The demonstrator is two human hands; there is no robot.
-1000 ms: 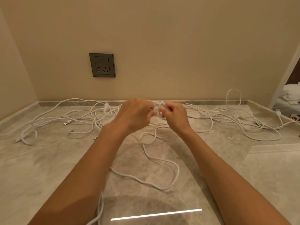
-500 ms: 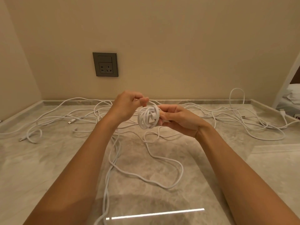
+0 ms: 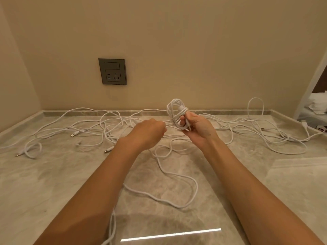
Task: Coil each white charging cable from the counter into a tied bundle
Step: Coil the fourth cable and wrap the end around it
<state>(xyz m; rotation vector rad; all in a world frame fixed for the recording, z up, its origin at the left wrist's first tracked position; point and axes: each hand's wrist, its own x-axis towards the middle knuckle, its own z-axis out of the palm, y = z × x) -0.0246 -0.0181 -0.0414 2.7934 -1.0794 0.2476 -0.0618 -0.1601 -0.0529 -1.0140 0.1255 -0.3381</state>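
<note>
Bundle (image 3: 183,111) upright, clamped in right grip (image 3: 198,128), centre-right of frame; left grip (image 3: 148,133) just left of it, curled, contents unclear.

Free and obstructed room. Bare counter (image 3: 44,183) lies open at near left and near right. Loose cables (image 3: 276,138) sprawl across the far half from side to side; one cable loop (image 3: 185,191) crosses the near middle. The back wall (image 3: 177,50) and left wall (image 3: 14,85) close those edges. The left hand (image 3: 150,129) and right hand (image 3: 198,126), with a coiled bundle (image 3: 176,110), occupy the air above the middle.
</note>
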